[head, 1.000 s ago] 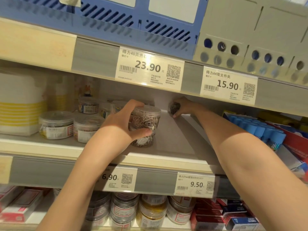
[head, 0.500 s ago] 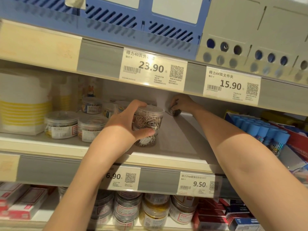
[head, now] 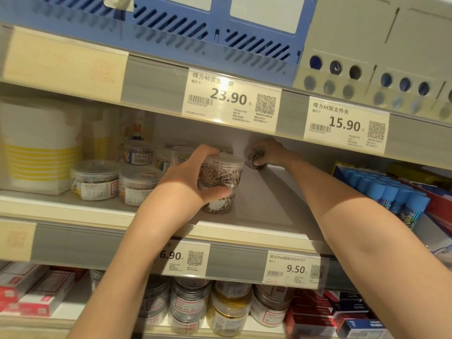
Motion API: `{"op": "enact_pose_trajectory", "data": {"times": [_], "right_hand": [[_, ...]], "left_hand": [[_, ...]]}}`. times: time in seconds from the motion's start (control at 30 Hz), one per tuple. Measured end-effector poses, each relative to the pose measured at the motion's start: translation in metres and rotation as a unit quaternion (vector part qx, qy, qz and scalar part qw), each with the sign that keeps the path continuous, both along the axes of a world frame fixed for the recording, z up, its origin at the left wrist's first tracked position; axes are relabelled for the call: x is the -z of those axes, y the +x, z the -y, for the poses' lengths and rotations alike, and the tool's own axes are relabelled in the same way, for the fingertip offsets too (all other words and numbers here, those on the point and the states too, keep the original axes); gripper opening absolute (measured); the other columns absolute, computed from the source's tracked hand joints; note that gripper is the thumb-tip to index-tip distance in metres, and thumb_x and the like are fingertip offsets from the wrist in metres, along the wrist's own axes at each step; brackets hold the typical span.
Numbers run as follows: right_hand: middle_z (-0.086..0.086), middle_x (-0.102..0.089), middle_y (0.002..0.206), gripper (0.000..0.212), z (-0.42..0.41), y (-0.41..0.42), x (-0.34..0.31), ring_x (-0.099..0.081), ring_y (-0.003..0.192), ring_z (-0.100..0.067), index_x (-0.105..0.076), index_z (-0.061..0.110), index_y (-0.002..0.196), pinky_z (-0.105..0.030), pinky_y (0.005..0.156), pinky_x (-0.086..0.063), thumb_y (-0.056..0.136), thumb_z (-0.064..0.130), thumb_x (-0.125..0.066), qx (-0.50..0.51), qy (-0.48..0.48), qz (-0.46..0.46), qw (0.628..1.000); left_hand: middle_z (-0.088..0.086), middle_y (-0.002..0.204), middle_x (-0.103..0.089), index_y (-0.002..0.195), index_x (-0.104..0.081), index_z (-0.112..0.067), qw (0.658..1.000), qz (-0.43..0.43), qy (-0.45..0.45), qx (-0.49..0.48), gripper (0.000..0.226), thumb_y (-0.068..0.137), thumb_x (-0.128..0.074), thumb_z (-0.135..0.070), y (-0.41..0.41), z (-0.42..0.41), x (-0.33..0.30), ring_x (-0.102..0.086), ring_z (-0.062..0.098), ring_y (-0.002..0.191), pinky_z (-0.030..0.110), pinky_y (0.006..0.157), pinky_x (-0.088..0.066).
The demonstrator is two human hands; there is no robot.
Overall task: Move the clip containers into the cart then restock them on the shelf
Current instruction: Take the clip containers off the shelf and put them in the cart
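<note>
Middle shelf (head: pixel 259 216), grey surface, pale wood front edge.

Left hand (head: pixel 188 177): grip closed round a clear round clip container (head: pixel 221 171) filled with metal paper clips, thumb across its front, fingers over its far side. It sits on top of a second clear clip container (head: pixel 219 204) standing on the shelf.

Right hand (head: pixel 267 152): reaches to the back of the shelf, fingers curled round a small dark clip container (head: pixel 255 159) near the rear wall; its lower edge looks at or just above the shelf, contact not clear.

Left of the stack: two clear lidded tubs (head: pixel 115 179) with white labels, print unreadable; behind them further tubs of coloured clips (head: pixel 138 152). Far left, a white box with yellow stripes (head: pixel 36 152).

Price tags, upper rail: "得力40页…", 23.90 (head: pixel 230 99); "得力A4双文件夹", 15.90 (head: pixel 344 123), each with barcode and QR code.
Price tags, lower rail: 6.90 (head: pixel 182 258), partly behind the left forearm; "得力29mm镀镍回形针0037", 9.50 (head: pixel 292 267).

Top shelf: blue slotted crate (head: pixel 171 23); grey file boxes (head: pixel 367 45) with round holes.
Right: blue-capped tubes (head: pixel 389 192).
Bottom shelf: labelled jars (head: pixel 227 309); red and white boxes (head: pixel 36 292).
</note>
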State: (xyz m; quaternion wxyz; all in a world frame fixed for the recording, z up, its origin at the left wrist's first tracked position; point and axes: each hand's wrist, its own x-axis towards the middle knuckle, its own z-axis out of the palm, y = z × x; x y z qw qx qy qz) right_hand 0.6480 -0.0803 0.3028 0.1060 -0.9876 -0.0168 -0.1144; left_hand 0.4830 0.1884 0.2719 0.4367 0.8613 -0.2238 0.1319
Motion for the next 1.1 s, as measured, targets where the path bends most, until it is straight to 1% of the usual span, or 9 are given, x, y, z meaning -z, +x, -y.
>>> {"op": "enact_pose_trajectory", "data": {"times": [0.17,0.27,0.4,0.5,0.57,0.7,0.87,1.0,1.1], "right_hand": [[0.001,-0.055,0.101,0.023,-0.011,0.003,-0.003,-0.048,0.100,-0.014,-0.061,0.016,0.097,-0.005,0.064,-0.034,0.077,0.013,-0.074,-0.013,0.064,-0.005,0.998],[0.001,-0.060,0.088,0.023,-0.022,0.001,-0.006,-0.054,0.098,-0.017,-0.058,0.025,0.070,-0.022,0.071,-0.038,0.077,0.009,-0.072,-0.023,0.074,-0.004,0.997],[-0.012,-0.056,0.095,0.028,-0.027,-0.005,-0.009,-0.054,0.091,-0.027,-0.057,0.001,0.109,-0.016,0.063,-0.039,0.081,-0.002,-0.061,-0.028,0.076,-0.053,0.995],[-0.009,-0.052,0.130,0.050,-0.025,-0.011,-0.011,-0.046,0.121,-0.026,-0.053,0.013,0.127,-0.023,0.089,-0.041,0.080,0.018,-0.069,-0.036,0.036,-0.061,0.997],[-0.011,-0.053,0.131,0.050,-0.024,-0.018,-0.014,-0.046,0.123,-0.026,-0.053,0.011,0.127,-0.024,0.096,-0.039,0.080,0.021,-0.071,-0.037,0.041,-0.063,0.997],[-0.018,-0.057,0.124,0.045,-0.020,-0.030,-0.019,-0.051,0.104,-0.019,-0.056,-0.001,0.122,0.006,0.059,-0.033,0.080,0.002,-0.070,-0.077,0.053,-0.058,0.994],[0.006,-0.057,0.102,0.042,-0.022,-0.057,-0.026,-0.054,0.107,-0.016,-0.060,0.014,0.116,0.000,0.065,-0.037,0.077,0.017,-0.076,-0.099,0.058,-0.077,0.990],[0.013,-0.058,0.106,0.041,-0.025,-0.085,-0.027,-0.054,0.106,-0.009,-0.061,0.032,0.110,-0.018,0.087,-0.041,0.073,0.033,-0.079,-0.110,0.045,-0.090,0.989],[0.013,-0.056,0.107,0.038,-0.033,-0.113,-0.026,-0.053,0.100,-0.005,-0.059,0.036,0.107,-0.016,0.082,-0.040,0.074,0.034,-0.077,-0.122,0.034,-0.080,0.989]], "left_hand": [[0.003,0.106,-0.063,0.127,-0.039,-0.040,1.000,0.002,-0.001,0.000,0.061,0.076,-0.073,-0.038,-0.001,0.000,-0.001,-0.059,0.018,0.096,0.030,0.085,-0.047],[0.005,0.105,-0.063,0.127,-0.039,-0.040,1.000,0.000,0.003,-0.003,0.061,0.076,-0.073,-0.039,-0.001,0.000,0.000,-0.060,0.018,0.093,0.029,0.082,-0.047],[0.003,0.103,-0.064,0.127,-0.039,-0.040,1.000,0.003,0.005,-0.003,0.061,0.077,-0.073,-0.038,-0.001,0.000,-0.001,-0.060,0.016,0.090,0.026,0.077,-0.045],[0.002,0.103,-0.064,0.126,-0.040,-0.040,1.000,0.003,0.001,-0.001,0.061,0.076,-0.074,-0.038,-0.001,-0.001,-0.001,-0.060,0.015,0.091,0.028,0.080,-0.046],[0.003,0.105,-0.063,0.126,-0.040,-0.039,1.000,0.001,-0.007,0.003,0.061,0.075,-0.074,-0.037,-0.002,-0.001,-0.002,-0.060,0.017,0.094,0.033,0.087,-0.048],[0.005,0.107,-0.063,0.127,-0.040,-0.039,1.000,-0.004,-0.007,0.004,0.062,0.076,-0.074,-0.037,-0.003,0.000,-0.002,-0.061,0.019,0.094,0.033,0.086,-0.049],[0.001,0.111,-0.061,0.127,-0.039,-0.038,1.000,0.001,-0.004,0.004,0.062,0.076,-0.073,-0.038,-0.001,-0.002,-0.002,-0.060,0.018,0.095,0.029,0.084,-0.048],[-0.003,0.110,-0.060,0.127,-0.040,-0.038,1.000,0.006,-0.007,0.009,0.061,0.076,-0.073,-0.038,-0.001,-0.001,-0.002,-0.059,0.016,0.095,0.025,0.077,-0.044],[-0.003,0.105,-0.059,0.128,-0.040,-0.037,1.000,0.005,-0.002,0.007,0.061,0.077,-0.073,-0.038,-0.001,-0.001,-0.001,-0.057,0.015,0.090,0.022,0.066,-0.040]]}}
